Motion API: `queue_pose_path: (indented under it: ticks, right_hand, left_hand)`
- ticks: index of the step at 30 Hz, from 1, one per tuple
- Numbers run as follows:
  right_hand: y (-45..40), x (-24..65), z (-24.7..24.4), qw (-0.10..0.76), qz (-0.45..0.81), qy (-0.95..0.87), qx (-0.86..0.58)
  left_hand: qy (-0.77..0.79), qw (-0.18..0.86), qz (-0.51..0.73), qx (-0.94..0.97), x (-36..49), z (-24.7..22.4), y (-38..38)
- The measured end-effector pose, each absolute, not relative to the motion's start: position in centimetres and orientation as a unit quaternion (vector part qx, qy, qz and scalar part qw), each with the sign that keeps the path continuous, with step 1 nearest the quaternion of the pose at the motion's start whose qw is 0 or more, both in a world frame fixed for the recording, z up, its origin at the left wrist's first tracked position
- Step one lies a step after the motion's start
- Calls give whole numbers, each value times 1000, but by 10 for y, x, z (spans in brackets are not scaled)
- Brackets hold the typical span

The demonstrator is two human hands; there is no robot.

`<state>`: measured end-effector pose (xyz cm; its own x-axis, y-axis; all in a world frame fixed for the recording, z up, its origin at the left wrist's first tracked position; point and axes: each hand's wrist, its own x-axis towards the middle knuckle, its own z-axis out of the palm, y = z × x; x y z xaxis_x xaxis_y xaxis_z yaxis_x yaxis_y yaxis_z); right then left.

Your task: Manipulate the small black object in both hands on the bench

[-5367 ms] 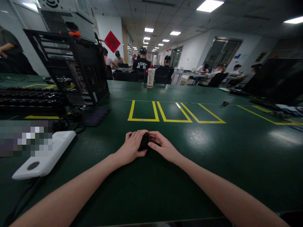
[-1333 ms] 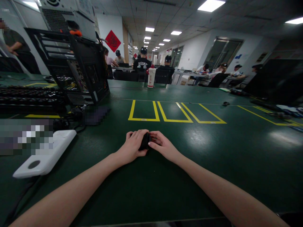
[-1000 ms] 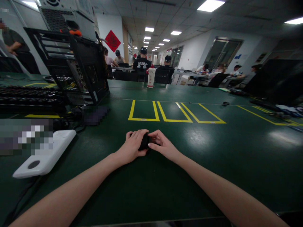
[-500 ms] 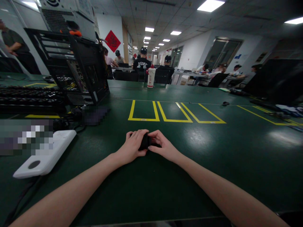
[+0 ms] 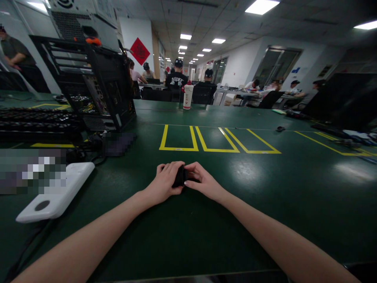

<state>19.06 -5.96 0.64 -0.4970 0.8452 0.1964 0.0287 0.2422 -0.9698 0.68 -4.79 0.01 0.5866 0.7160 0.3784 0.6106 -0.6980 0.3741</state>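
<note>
Low over the green tabletop [image 5: 188, 228], both hands meet around a small black object [image 5: 180, 177], dark and blocky, whose exact kind does not show. My left hand [image 5: 165, 181] is wrapped over its left side, fingers on top and thumb along the near edge. On the other side, my right hand [image 5: 203, 181] has its fingertips and thumb closed on the object's right end. Much of the object is hidden by the fingers. Just beyond the hands, yellow tape outlines [image 5: 179, 149] mark the table.
At left stand a black open computer case [image 5: 108, 94] and a white power strip [image 5: 73, 181] with a cable. A white bottle with a red top [image 5: 187, 97] is at the back. A small dark item [image 5: 280, 129] and a black monitor [image 5: 344, 102] are at right. Several people sit beyond.
</note>
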Motion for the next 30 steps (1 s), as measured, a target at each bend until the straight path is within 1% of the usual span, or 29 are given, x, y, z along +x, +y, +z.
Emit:
queue_pose_path:
  ticks: [2,9,14,22,30]
  right_hand:
    - [-61,191,7,383,530,-685,-322]
    - [-56,188,0,410,526,-662,-342]
    - [-55,190,2,390,542,-649,-363]
    - [-56,191,4,405,517,-665,-356]
    - [-58,190,7,402,533,-662,-339]
  left_hand:
    - [374,102,256,885,6,0,-48]
    - [372,106,257,885,6,1,-48]
    - [374,102,260,884,6,2,-49]
    - [376,100,254,886,7,2,-48]
    - [373,108,259,884,7,1,-49]
